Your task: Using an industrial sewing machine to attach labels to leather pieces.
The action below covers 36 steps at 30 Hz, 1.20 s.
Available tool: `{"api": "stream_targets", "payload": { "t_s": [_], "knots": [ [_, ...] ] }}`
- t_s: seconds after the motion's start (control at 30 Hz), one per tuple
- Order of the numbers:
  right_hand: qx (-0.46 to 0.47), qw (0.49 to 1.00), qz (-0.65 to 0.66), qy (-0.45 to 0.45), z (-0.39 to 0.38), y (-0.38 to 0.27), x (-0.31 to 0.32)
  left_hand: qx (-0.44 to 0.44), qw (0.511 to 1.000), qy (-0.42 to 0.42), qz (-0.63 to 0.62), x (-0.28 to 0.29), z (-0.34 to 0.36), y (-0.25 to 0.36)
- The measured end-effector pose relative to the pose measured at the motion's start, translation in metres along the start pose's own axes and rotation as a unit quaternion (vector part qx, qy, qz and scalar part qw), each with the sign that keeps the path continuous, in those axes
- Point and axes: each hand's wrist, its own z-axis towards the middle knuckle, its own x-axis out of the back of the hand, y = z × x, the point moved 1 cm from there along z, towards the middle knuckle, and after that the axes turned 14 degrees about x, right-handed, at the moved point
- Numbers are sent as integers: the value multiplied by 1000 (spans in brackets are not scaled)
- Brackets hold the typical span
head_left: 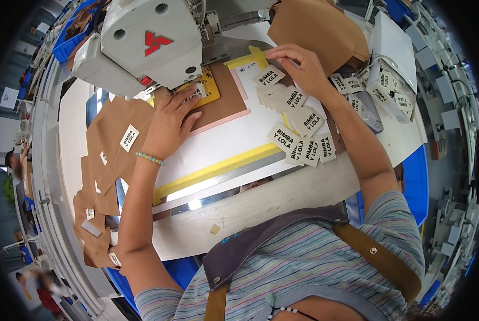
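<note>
My left hand [173,115] lies open, fingertips on a white label [196,97] within a yellow plate [211,83] on a brown piece [226,109], beside the sewing machine head [135,40]. A beaded bracelet circles that wrist. My right hand [303,69] rests with slightly bent, parted fingers at yellow tape [244,60] on the white board [207,166], holding nothing I can see. Several loose white labels [309,122] are fanned out below it. What lies under the left fingertips is partly hidden.
Brown pieces with labels [108,155] pile at the left. Brown sheets [319,29] lie at the back right, beside a white box of labels [389,88]. Blue bins [416,198] sit below the table's edge [250,214]. Other people [49,294] appear at the far left.
</note>
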Motion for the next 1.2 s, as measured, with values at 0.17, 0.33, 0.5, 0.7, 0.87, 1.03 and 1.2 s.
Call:
{"api": "stream_targets", "payload": {
  "t_s": [0.17, 0.33, 0.5, 0.7, 0.87, 1.03, 1.2],
  "knots": [
    [63, 997, -44, -12, 2, 3, 0, -5, 1000, 6, -13, 2, 1, 1],
    [-3, 1000, -16, -18, 0, 2, 0, 9, 1000, -12, -17, 2, 2, 1],
    [62, 997, -35, -9, 2, 2, 2, 2, 1000, -12, -25, 3, 4, 2],
    [54, 997, -56, -28, 3, 2, 3, 19, 998, -43, -46, 4, 6, 0],
    [-32, 999, -7, -19, 0, -2, 0, 24, 998, -18, -63, 1, 8, -2],
    [44, 997, -53, -39, 0, -1, -1, 68, 996, -32, -42, -3, 8, -6],
    [38, 998, -34, -27, 0, -1, 1, 39, 999, 10, -19, -2, 7, -15]
  ]
}}
